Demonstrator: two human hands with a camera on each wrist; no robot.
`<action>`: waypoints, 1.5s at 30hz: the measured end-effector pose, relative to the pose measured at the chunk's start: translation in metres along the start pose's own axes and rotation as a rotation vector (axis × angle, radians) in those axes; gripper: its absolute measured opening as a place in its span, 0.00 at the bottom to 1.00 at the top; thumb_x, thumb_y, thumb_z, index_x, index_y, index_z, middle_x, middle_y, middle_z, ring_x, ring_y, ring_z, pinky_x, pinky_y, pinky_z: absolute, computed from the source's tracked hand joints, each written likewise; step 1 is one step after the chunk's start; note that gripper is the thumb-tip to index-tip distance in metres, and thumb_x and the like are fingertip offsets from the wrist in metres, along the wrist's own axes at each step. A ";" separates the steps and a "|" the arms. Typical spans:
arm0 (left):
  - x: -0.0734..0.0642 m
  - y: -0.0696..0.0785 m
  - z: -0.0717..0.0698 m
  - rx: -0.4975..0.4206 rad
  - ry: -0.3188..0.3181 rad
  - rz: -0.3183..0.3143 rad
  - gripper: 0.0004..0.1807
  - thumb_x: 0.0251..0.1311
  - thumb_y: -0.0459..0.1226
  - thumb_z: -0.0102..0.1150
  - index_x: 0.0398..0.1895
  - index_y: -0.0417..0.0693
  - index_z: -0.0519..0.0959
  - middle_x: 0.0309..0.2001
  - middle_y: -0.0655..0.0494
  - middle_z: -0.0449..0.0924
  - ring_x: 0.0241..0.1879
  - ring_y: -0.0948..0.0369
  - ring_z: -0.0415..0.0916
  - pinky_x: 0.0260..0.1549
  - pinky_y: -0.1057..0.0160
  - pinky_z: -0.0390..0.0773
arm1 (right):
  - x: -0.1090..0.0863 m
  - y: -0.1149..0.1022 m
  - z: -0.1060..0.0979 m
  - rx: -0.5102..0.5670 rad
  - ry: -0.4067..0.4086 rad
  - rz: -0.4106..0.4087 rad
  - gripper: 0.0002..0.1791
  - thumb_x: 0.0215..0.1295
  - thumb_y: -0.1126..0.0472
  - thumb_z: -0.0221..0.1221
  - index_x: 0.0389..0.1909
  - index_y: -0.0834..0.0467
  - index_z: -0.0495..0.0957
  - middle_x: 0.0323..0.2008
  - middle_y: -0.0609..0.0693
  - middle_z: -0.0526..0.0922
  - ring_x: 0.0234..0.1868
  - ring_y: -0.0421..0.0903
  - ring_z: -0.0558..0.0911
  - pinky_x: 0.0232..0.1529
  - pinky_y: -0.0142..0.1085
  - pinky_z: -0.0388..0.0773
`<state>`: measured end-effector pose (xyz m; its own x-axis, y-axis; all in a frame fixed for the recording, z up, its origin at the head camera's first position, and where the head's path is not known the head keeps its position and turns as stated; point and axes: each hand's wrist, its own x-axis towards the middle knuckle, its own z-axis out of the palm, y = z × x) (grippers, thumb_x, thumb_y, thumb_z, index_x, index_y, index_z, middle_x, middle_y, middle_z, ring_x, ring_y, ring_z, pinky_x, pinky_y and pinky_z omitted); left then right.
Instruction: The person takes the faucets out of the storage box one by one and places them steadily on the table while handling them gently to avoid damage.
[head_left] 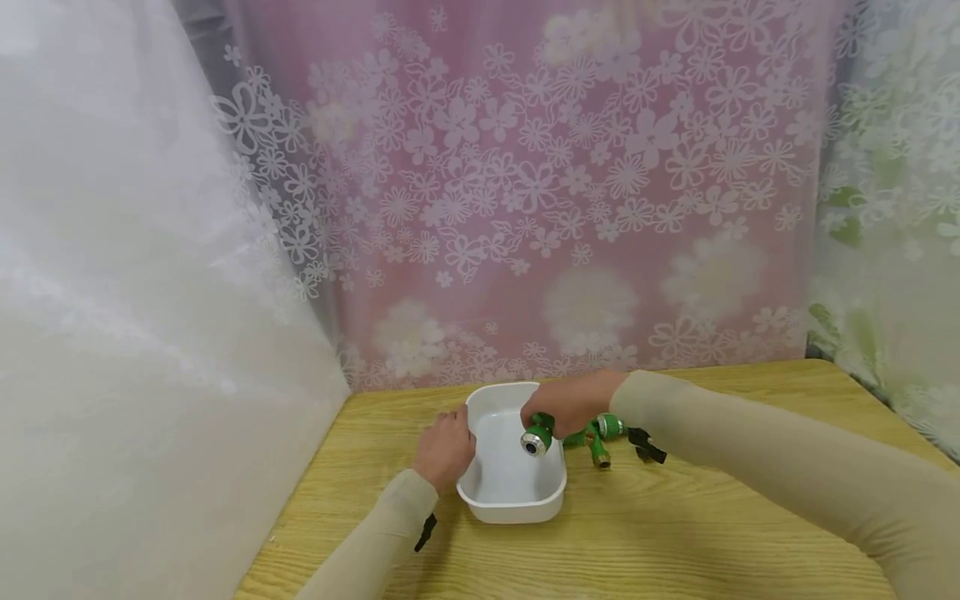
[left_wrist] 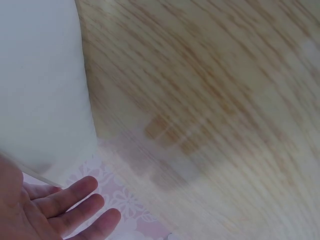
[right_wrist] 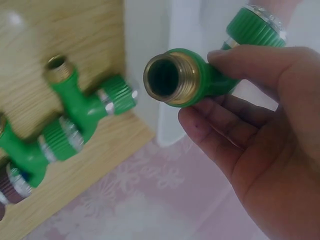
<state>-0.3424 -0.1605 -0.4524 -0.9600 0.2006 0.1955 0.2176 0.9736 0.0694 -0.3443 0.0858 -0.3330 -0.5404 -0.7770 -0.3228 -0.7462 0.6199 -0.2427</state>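
A white plastic tub (head_left: 517,512) stands on the table, its inside bare and white. My left hand (head_left: 444,448) holds the tub's left rim, and in the left wrist view its fingers (left_wrist: 80,202) lie along the outside of the wall. Over the tub's right side, my right hand (head_left: 573,404) pinches a green angle valve (right_wrist: 216,82) between thumb and fingers. This valve has a brass threaded mouth and a ribbed green knob with a silvery end. Several similar green valves (right_wrist: 82,112) lie on the table just right of the tub, partly hidden by the right arm in the head view.
The wood-grain table (head_left: 675,533) reaches back to a pink flowered curtain (head_left: 555,208). White sheeting (head_left: 150,333) hangs along the left edge. A dark maroon ribbed piece (right_wrist: 12,182) lies beside the loose valves.
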 end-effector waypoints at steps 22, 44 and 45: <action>-0.002 0.000 -0.004 -0.024 -0.029 0.011 0.25 0.73 0.40 0.47 0.68 0.36 0.67 0.54 0.41 0.80 0.52 0.48 0.79 0.40 0.48 0.84 | -0.073 0.087 0.013 0.020 0.133 0.129 0.22 0.63 0.73 0.60 0.53 0.47 0.79 0.48 0.41 0.81 0.46 0.38 0.79 0.44 0.39 0.78; -0.002 0.000 -0.003 -0.018 0.006 0.033 0.22 0.73 0.39 0.48 0.65 0.37 0.70 0.50 0.43 0.82 0.49 0.49 0.80 0.38 0.49 0.85 | -0.139 0.157 0.037 0.135 0.241 0.232 0.19 0.62 0.75 0.58 0.52 0.57 0.79 0.46 0.48 0.82 0.39 0.42 0.77 0.35 0.38 0.72; -0.002 0.000 -0.003 -0.018 0.005 0.031 0.22 0.73 0.39 0.48 0.65 0.37 0.70 0.50 0.43 0.82 0.49 0.49 0.80 0.38 0.49 0.85 | -0.142 0.161 0.038 0.131 0.248 0.243 0.19 0.62 0.75 0.58 0.53 0.58 0.79 0.47 0.50 0.81 0.41 0.44 0.78 0.35 0.38 0.72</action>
<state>-0.3394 -0.1610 -0.4497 -0.9518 0.2304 0.2023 0.2506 0.9647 0.0805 -0.3730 0.3001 -0.3609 -0.7855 -0.5983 -0.1582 -0.5369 0.7859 -0.3066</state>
